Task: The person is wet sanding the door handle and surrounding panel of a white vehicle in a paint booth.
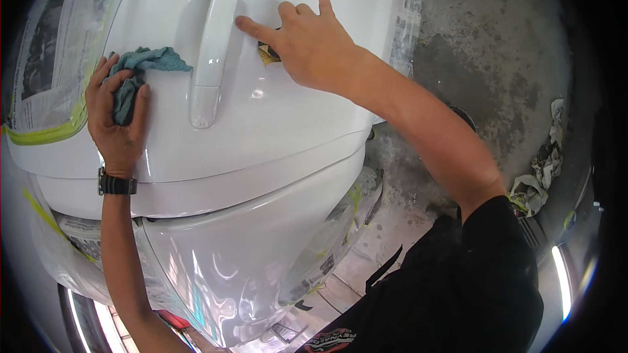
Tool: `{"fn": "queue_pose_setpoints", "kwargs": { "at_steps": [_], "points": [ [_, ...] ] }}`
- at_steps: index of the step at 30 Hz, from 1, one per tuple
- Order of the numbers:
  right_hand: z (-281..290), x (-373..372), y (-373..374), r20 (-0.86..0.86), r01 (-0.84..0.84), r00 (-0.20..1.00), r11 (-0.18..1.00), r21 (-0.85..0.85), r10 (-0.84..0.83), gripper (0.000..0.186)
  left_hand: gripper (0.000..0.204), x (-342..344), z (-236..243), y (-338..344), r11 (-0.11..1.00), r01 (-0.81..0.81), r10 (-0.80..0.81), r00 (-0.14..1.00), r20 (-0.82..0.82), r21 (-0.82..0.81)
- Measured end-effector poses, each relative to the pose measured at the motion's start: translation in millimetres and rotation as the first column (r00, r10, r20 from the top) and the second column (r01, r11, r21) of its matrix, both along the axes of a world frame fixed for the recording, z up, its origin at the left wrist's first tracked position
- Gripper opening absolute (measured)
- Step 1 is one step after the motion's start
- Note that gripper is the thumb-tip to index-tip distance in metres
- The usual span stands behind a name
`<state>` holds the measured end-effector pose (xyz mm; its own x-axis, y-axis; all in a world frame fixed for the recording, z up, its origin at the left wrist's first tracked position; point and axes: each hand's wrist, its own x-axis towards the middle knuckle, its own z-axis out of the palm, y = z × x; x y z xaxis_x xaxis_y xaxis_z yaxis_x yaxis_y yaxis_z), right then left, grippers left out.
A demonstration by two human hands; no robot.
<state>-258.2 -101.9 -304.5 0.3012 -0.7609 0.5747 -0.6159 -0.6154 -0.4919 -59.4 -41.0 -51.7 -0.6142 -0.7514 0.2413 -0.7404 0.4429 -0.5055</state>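
Note:
My left hand [112, 108] rests on a glossy white car panel [288, 114] with a crumpled teal cloth [149, 60] under its curved fingers. Part of the cloth pokes out toward a white door handle [221, 29], which stands out from the panel between my two hands. My right hand [314, 46] is just right of the handle, one finger stretched to its edge and another raised. Beneath that palm shows a small folded piece of sandpaper [268, 55], brownish yellow and black; the rest of it is hidden by the hand.
Masking paper under plastic film [49, 52], edged with yellow-green tape [49, 134], covers the window area at left. More masking paper [409, 16] lines the panel's right edge. Crumpled paper [543, 170] lies on the stained concrete floor [487, 52] at right.

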Motion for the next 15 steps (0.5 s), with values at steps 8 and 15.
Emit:
{"fn": "queue_pose_setpoints", "kwargs": {
  "at_steps": [8, 15],
  "points": [
    [0.4, 1.4, 23.7, 0.06, -0.077, 0.995, 0.997, 0.031, 0.075, 0.064, 0.031, -1.2, 1.3, -0.8, 1.0, 0.012, -0.012, 1.0, 0.0, 0.007],
    [3.8, -6.1, 54.6, 0.225, -0.316, 0.937, 0.925, 0.21, 0.268, 0.061, 0.031, 0.6, -0.4, 0.6, 0.999, 0.028, -0.028, 0.999, -0.039, 0.016]
  ]
}}
